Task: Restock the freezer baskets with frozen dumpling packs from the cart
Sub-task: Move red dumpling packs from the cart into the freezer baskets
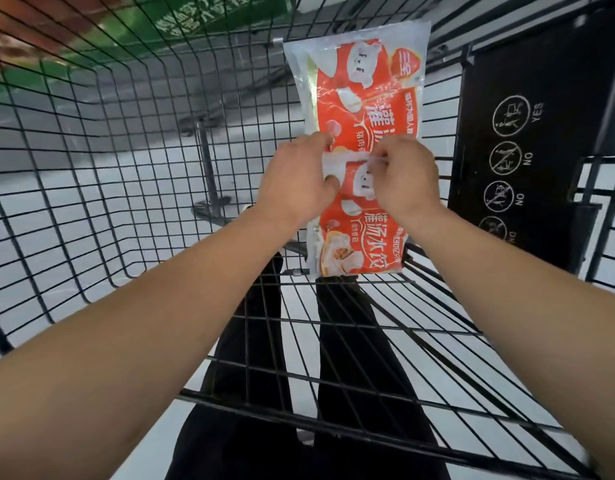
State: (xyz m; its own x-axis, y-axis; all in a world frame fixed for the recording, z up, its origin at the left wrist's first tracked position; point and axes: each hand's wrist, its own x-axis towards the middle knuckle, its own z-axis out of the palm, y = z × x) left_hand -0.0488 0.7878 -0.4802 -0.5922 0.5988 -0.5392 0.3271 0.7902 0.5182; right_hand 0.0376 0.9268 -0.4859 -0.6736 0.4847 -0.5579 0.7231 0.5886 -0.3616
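Both hands (294, 174) (408, 174) pinching dumpling packs (365, 109), black wire cart (133, 161), pale floor (91, 188)

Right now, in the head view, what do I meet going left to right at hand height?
Cart's wire side → left hand → near dumpling pack → right hand → black sign panel.

I reach into the wire cart (133, 174) with both arms. My left hand (295, 181) and right hand (408, 178) pinch the near pack (359, 244) at its top edge. A second pack (361, 81) lies just beyond it, partly under my hands. A black panel (517, 150) with YES and NO signs stands on the right.
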